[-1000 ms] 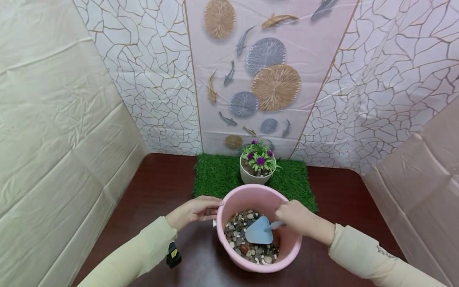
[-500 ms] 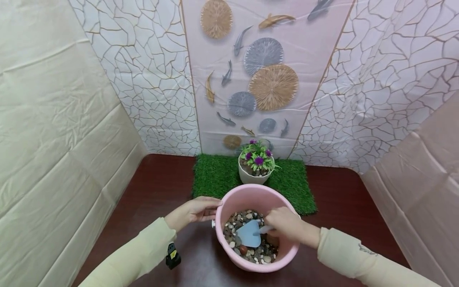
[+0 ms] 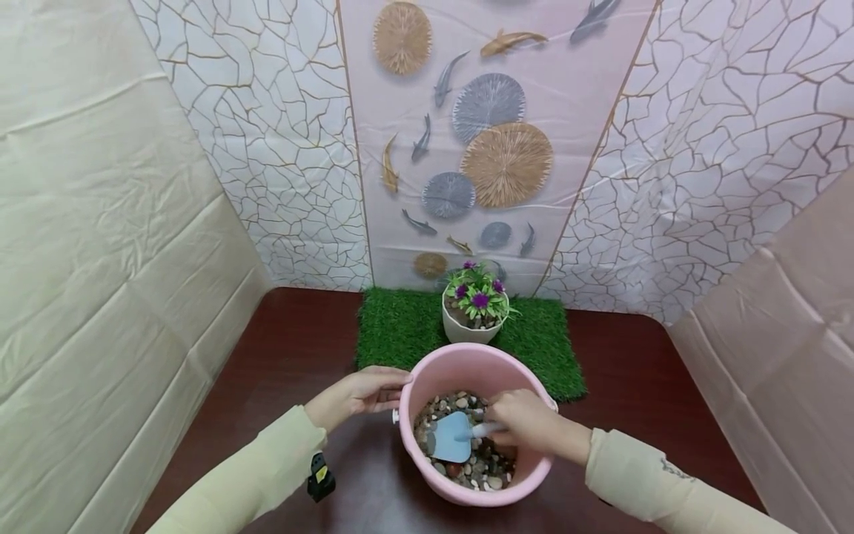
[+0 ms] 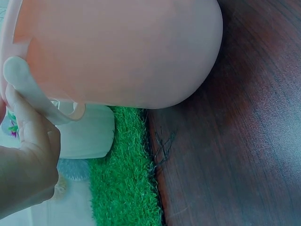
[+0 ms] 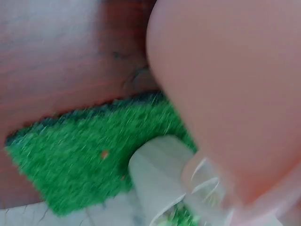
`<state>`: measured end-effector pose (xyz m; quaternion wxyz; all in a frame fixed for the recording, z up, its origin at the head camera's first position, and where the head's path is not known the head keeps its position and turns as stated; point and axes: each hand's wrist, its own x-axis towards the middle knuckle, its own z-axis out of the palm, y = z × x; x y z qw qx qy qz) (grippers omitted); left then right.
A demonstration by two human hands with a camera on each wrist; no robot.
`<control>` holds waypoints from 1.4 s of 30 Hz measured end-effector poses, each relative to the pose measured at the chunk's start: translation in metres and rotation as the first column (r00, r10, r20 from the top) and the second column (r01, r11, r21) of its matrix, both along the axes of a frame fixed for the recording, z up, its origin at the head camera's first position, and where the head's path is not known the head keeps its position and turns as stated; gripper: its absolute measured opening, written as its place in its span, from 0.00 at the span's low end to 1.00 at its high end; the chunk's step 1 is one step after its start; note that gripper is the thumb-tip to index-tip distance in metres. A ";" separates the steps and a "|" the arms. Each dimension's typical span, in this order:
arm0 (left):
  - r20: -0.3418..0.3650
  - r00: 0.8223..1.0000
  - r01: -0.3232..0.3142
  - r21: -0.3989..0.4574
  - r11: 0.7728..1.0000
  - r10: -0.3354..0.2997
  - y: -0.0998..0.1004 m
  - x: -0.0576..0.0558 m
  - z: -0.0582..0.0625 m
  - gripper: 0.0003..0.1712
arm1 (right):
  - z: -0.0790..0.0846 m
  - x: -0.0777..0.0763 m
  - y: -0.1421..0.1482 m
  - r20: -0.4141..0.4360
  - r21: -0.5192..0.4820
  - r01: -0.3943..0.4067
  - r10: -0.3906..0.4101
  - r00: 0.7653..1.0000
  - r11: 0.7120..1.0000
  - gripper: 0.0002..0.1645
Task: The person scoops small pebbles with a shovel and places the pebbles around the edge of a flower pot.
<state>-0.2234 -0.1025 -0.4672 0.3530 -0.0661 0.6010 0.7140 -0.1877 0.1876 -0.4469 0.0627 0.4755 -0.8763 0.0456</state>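
Note:
A pink bucket (image 3: 472,498) holds pebbles (image 3: 492,475) of mixed colours. My left hand (image 3: 360,391) holds its left rim, thumb at the edge and fingers along the outside. In the left wrist view that hand (image 4: 33,146) lies against the bucket's white handle (image 4: 35,96). Inside the bucket, my right hand (image 3: 527,421) grips a small light blue shovel (image 3: 451,437) by its pale handle. The blade lies low among the pebbles near the left wall, its left edge among grey stones. The right wrist view shows only the bucket's outer wall (image 5: 225,84), hiding the right hand.
Behind the bucket, a white flower pot (image 3: 470,328) with purple flowers stands on a green artificial grass mat (image 3: 400,334). All rest on a dark red-brown wooden table (image 3: 300,341). Pale cloth walls enclose the sides and a fish-patterned cloth (image 3: 497,159) hangs at the back.
My right hand has moved left and deeper into the bucket, and the shovel's blade has slid left over the pebbles to the left wall. The left hand stays at the rim.

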 end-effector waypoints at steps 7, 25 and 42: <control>-0.003 1.000 -0.005 -0.008 1.000 0.005 0.001 0.000 -0.001 0.17 | -0.001 -0.006 -0.002 0.058 -0.041 0.000 0.002 0.998 0.999 0.05; 0.002 1.000 -0.010 -0.020 1.000 0.010 0.001 0.000 0.000 0.17 | 0.017 -0.014 0.009 0.148 -0.064 0.034 -0.024 0.989 0.997 0.04; -0.011 1.000 -0.008 -0.032 0.999 0.008 0.001 0.000 -0.001 0.18 | 0.036 -0.021 0.023 0.181 -0.122 0.089 -0.066 0.981 0.988 0.04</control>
